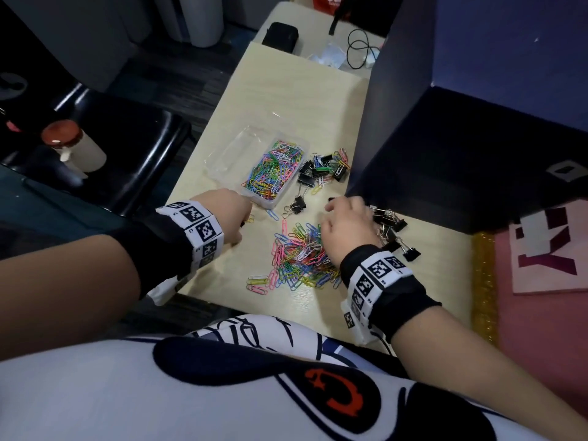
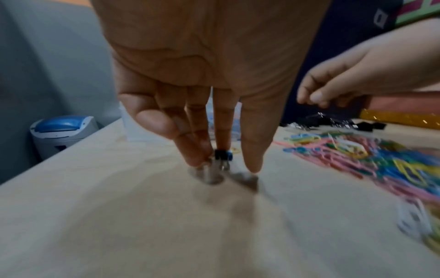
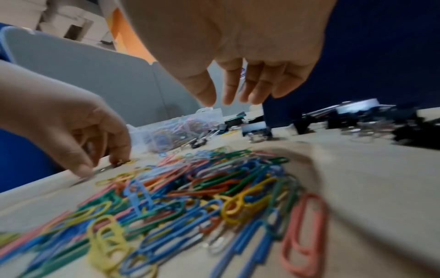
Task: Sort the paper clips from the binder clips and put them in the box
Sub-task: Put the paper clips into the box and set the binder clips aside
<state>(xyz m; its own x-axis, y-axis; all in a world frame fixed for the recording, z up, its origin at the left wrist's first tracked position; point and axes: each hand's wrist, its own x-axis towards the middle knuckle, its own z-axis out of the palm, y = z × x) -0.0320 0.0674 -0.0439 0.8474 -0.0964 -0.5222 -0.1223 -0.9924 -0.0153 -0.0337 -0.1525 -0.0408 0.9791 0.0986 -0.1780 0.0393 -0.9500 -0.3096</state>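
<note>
Your left hand [image 2: 214,79] pinches a small binder clip [image 2: 223,154] off the table [image 1: 318,100], while your right hand [image 3: 250,56] hangs loose-fingered over the paper clips [image 3: 190,197], ready to scoop them to the box [image 1: 270,167].

bare table [image 1: 423,265] right of paper clip pile [image 1: 299,256] | binder clips [image 1: 324,168] crowd between clear box [image 1: 254,160] and dark divider [image 1: 445,154] | bare strip beyond box

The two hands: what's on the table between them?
In the head view, bare tabletop and one blue paper clip lie between the left hand and right hand.
</note>
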